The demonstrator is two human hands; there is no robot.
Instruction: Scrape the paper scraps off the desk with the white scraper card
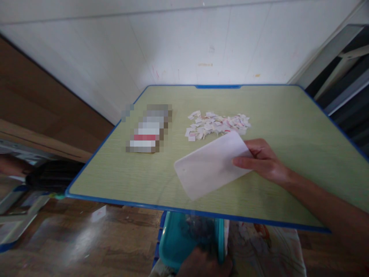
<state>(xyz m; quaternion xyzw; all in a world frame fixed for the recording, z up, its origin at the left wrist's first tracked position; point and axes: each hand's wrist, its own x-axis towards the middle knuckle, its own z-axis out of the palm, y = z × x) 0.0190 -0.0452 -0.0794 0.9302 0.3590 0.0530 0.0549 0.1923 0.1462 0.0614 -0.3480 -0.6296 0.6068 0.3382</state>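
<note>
My right hand (265, 161) grips the right end of a white rectangular sheet (211, 165), thumb on top and fingers beneath. The sheet is smooth, with a rounded corner and a small round mark or hole near its left end. It is tilted over the green tabletop, its upper edge in front of a spread heap of small torn paper pieces (216, 125). Below the table's front edge, my left hand (201, 263) is at a teal plastic tray (171, 246). That hand is dark and smeared, and its fingers cannot be made out. Something dark and unclear lies in the tray.
A blurred-out white and red box-like item (148, 130) lies on the left of the blue-edged table (273, 104). A white wall (178, 46) stands behind it. A patterned cloth (265, 246) is under the right front edge. At far left, a person's arm (13, 165) shows.
</note>
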